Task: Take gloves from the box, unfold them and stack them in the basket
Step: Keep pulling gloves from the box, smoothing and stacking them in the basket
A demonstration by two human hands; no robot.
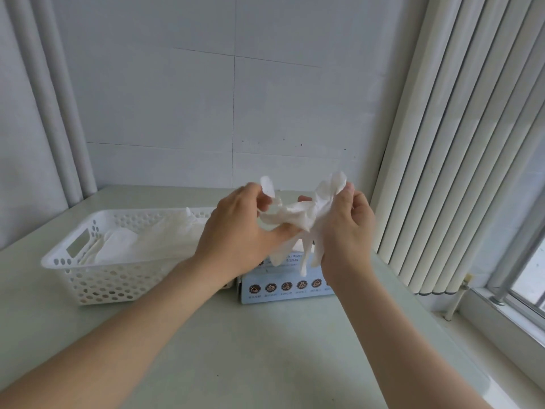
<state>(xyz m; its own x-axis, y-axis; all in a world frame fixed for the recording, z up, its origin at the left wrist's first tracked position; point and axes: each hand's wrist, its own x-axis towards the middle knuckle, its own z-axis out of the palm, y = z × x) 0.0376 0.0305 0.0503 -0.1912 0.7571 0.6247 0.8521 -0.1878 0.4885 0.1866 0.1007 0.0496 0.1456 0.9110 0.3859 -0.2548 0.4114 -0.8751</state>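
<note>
While pinched crumpled between left hand [236,231] and right hand [345,231], fingers of both curled onto it, hangs raised over the box [283,287]: one thin white glove [295,216]. Likely near weightless, limp, clingy, easy to tear; best taken at the cuff edge and drawn gently apart. Left of the box, contact hidden by the forearm: basket [88,261], flat gloves [147,240] already inside, open above. Beyond, bare tabletop [147,196], then wall [206,113]; slatted blind [442,143] close on the right.
</note>
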